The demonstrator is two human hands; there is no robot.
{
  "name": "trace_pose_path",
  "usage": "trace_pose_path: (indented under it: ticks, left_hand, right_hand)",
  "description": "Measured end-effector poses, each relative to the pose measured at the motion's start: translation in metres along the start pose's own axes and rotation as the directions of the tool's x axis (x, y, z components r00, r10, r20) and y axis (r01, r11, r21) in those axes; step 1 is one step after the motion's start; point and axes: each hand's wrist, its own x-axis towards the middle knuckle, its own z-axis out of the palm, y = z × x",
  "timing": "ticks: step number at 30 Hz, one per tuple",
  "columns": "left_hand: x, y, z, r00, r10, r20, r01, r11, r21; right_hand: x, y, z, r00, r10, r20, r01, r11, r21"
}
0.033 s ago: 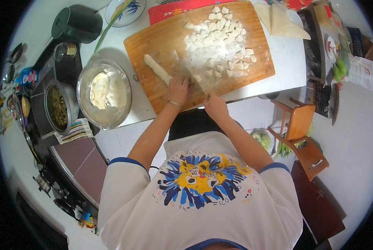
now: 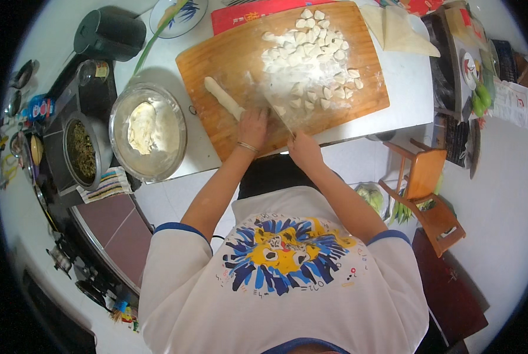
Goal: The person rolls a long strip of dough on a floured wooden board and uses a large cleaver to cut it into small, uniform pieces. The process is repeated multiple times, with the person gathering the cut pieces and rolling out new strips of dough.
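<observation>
A roll of dough (image 2: 221,96) lies slantwise on the wooden cutting board (image 2: 216,58). My left hand (image 2: 253,126) is closed over its near end, fingers curled and covering that part. In my right hand (image 2: 303,150), at the board's front edge, is the handle of a knife (image 2: 280,117). Its thin blade points away from me and to the left, just right of my left fingers. Small cut dough pieces (image 2: 311,50) and loose flour are spread over the board's right half. A few pieces (image 2: 309,102) lie close beside the blade.
To the left, a clear bowl (image 2: 178,144) holds a dough lump (image 2: 143,127). Farther left stands a metal bowl (image 2: 103,147) of dark green chopped filling. A patterned plate (image 2: 196,17) and a red box (image 2: 240,17) sit behind the board. A wooden chair (image 2: 426,174) stands right of the table.
</observation>
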Motion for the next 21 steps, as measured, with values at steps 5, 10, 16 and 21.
trace_pose_path:
  ticks: [5, 10, 16, 21]
  left_hand:
    - [-0.009, -0.016, 0.007, 0.995, 0.043, 0.089, -0.043, 0.999, 0.007]
    - [-0.007, -0.004, -0.051, 1.000, 0.025, -0.014, -0.026, 0.996, -0.090]
    - [-0.019, -0.079, -0.140, 0.834, -0.260, -0.486, 0.292, 0.956, -0.009]
    - [-0.078, -0.211, -0.140, 0.581, -0.807, 0.105, 0.813, 0.582, -0.023]
  right_hand:
    - [0.019, -0.021, -0.005, 0.996, -0.071, -0.048, 0.073, 0.995, 0.060]
    - [0.029, -0.021, -0.007, 0.942, -0.252, -0.220, 0.273, 0.960, 0.070]
    - [0.016, -0.017, -0.048, 0.922, -0.250, -0.296, 0.303, 0.941, 0.150]
    - [0.021, -0.015, -0.055, 0.918, -0.241, -0.316, 0.299, 0.942, 0.150]
